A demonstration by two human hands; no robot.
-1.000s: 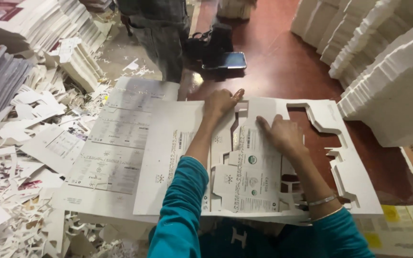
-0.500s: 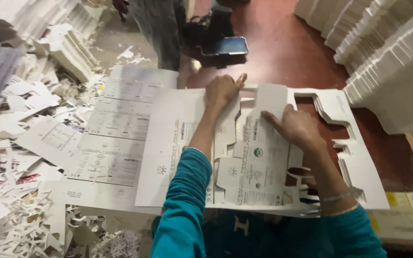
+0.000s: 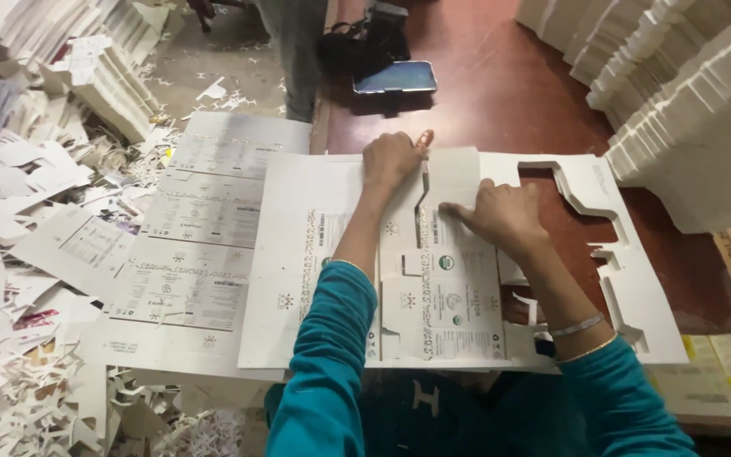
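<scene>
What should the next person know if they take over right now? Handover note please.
Left hand: flat, pressing the far edge of the printed card sheet.
Right hand: on the box cutout, fingers at the slit beside it.
Sheet lies on the red table; its right side is already an empty frame.
Left: this cutout and the rest. White stacks far right, phone ahead.

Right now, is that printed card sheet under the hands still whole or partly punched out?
Partly punched out. The sheet shows an empty cut-out at its right side, with red table visible through it. Both hands, left and right, press on it.
</scene>
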